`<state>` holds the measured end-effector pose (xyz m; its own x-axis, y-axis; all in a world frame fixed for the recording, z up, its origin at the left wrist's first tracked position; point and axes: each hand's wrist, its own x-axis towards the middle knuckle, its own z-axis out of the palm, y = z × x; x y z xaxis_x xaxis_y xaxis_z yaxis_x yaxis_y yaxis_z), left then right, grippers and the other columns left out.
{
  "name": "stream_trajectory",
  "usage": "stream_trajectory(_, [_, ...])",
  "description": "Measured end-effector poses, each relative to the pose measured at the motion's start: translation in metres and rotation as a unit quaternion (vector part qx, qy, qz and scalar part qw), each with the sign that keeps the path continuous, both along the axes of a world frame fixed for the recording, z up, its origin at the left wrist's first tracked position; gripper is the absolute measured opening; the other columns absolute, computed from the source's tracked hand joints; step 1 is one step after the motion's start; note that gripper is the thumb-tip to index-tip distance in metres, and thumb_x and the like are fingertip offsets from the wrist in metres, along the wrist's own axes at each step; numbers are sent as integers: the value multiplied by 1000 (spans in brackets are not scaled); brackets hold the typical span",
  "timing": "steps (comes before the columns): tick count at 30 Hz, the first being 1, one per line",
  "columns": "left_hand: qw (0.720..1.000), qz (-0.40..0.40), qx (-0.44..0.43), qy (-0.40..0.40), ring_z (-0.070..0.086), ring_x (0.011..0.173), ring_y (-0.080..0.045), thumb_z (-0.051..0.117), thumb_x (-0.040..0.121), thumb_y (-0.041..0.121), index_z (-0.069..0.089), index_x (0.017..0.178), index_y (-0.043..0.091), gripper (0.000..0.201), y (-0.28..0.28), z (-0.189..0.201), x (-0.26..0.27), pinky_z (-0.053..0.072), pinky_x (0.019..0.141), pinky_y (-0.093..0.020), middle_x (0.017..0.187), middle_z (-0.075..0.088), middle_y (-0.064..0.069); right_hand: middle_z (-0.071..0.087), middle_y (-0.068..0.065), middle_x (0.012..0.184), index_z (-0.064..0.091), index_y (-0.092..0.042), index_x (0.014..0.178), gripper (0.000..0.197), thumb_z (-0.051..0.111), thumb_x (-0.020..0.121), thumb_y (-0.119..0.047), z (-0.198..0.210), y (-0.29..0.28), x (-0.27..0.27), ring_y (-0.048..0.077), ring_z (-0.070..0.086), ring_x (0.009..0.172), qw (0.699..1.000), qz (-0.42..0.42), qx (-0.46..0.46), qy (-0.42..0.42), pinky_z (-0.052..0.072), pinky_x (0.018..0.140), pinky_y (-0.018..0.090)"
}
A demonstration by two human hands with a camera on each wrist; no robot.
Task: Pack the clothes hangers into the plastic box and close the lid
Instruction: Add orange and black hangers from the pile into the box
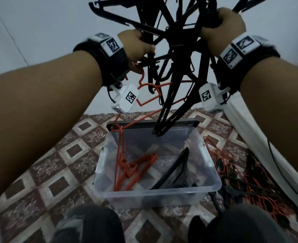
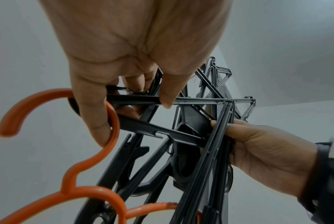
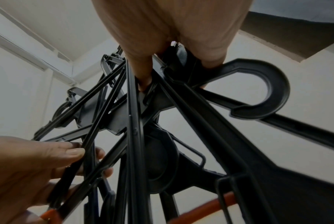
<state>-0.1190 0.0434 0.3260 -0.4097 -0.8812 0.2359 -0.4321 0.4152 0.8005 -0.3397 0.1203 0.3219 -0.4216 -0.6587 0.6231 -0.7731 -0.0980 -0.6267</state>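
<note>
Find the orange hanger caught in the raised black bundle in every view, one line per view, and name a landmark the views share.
Head: the orange hanger hangs centre, below the left hand, above the plastic box.
Left wrist: lower left, its hook curving around a finger of the left hand.
Right wrist: only orange pieces along the bottom edge.
Shared landmark: the black hangers, gripped by both hands, right hand included.

Right hand (image 3: 173,30) gripping black hangers (image 3: 135,121), left hand (image 3: 28,169) alongside
</note>
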Motion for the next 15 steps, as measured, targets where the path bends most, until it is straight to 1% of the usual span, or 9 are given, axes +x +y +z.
stream_trajectory(1, [1000,14,-7,2,67,54,1,71,87,27,66,100,20,16,-2,-8,3,50,39,-21,75,71,10,60,-7,88,63,-14,114,33,66,86,-30,-6,-3,4,-6,55,61,1000,8,-6,-17,37,43,0])
stream_trajectory(2, [1000,26,-13,-5,64,50,5,71,87,28,66,100,21,16,-5,-16,5,46,36,-17,70,69,13,59,-10,83,63,-14,113,32,66,86,-29,-15,-9,2,-12,54,57,999,14,1,-30,36,42,0])
stream_trajectory(3, [999,36,-13,-15,64,50,5,70,87,29,66,101,21,17,-5,-24,7,46,36,-17,71,69,13,56,-14,79,63,-13,112,30,67,86,-27,-23,-12,3,-19,52,53,999,20,5,-37,36,42,0])
stream_trajectory(5, [999,37,6,-14,70,63,-3,70,86,28,66,109,18,25,-12,-42,8,55,43,-24,87,73,7,52,-18,76,63,-12,111,28,67,86,-23,-43,-19,5,-26,47,49,998,29,9,-54,35,41,-1])
stream_trajectory(7, [999,37,35,-5,73,74,-13,70,86,26,65,115,17,31,-18,-61,8,59,49,-37,98,73,-1,52,-19,75,63,-12,109,27,67,85,-23,-63,-28,6,-27,46,50,997,30,21,-67,34,41,-1])
stream_trajectory(10, [998,39,57,-13,73,79,-17,70,85,28,64,115,19,32,-29,-95,7,61,56,-45,100,73,-2,52,-20,73,63,-15,104,24,69,83,-25,-93,-40,3,-26,47,52,996,31,39,-75,34,42,-1])
stream_trajectory(12, [997,41,69,-18,73,83,-21,69,84,31,64,114,19,33,-34,-119,8,61,65,-47,100,72,-3,53,-21,73,61,-19,99,19,70,82,-22,-116,-45,3,-27,48,53,994,49,40,-87,33,42,-2])
stream_trajectory(14, [996,44,66,-51,71,85,-21,67,85,35,63,113,18,33,-40,-143,10,60,73,-41,96,73,0,55,-19,75,59,-22,97,18,70,82,-23,-141,-53,1,-24,51,56,993,63,47,-89,34,44,-3])
stream_trajectory(15, [994,48,61,-72,71,84,-20,66,86,37,63,110,19,31,-42,-156,12,58,74,-36,92,73,2,56,-16,76,60,-22,97,19,70,82,-26,-153,-57,1,-21,53,57,992,66,61,-83,35,45,-2])
